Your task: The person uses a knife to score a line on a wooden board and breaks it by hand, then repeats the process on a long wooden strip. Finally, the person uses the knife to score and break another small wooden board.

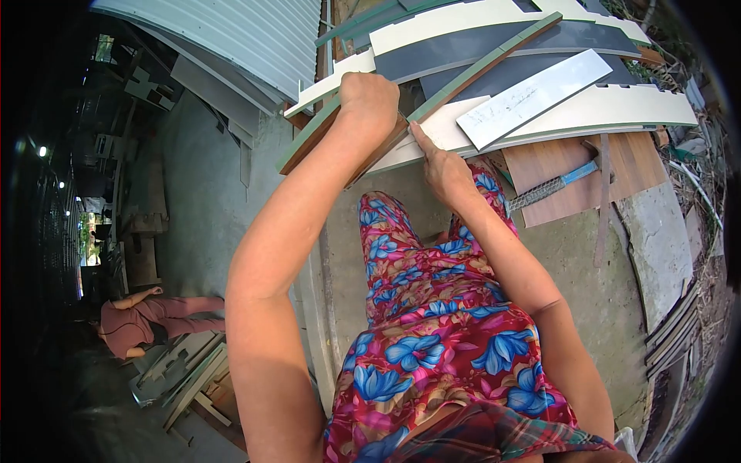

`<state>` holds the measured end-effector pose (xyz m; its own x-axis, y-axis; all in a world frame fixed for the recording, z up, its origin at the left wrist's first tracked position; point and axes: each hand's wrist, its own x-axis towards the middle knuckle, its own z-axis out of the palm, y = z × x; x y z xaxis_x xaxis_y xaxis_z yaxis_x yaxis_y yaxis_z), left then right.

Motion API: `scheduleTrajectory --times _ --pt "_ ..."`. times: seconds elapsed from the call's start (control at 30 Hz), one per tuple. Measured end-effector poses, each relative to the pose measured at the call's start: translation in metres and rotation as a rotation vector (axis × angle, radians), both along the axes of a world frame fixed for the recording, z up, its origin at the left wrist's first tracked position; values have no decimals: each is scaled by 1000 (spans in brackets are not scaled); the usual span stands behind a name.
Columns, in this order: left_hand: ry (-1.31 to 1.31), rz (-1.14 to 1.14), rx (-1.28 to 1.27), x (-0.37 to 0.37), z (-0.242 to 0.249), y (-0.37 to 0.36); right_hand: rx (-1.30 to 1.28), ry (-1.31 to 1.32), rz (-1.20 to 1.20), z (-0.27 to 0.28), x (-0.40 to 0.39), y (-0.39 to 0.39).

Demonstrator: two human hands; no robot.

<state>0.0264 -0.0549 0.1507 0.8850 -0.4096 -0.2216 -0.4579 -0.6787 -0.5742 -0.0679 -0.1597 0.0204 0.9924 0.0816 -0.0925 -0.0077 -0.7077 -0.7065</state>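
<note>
Your left hand, curled, overlaps the left green-edged strip; what it pinches is hidden. Your right hand extends its index finger to the near end of the long green-edged strip, its pinch unclear. Uneven pressure could skew that strip; knocking could slide the white plate at right.

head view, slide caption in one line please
Left hand and right hand at green-edged strips over pale curved boards, hammer nearby.
</note>
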Motion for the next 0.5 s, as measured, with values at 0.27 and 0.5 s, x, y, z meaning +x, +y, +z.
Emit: scheduleTrajectory --times 0.27,0.5 --pt "25 24 -57 1 3 -1 -40 -21 37 1 -53 -23" --pt "55 36 -48 2 8 -1 -69 -52 30 7 -39 -20"
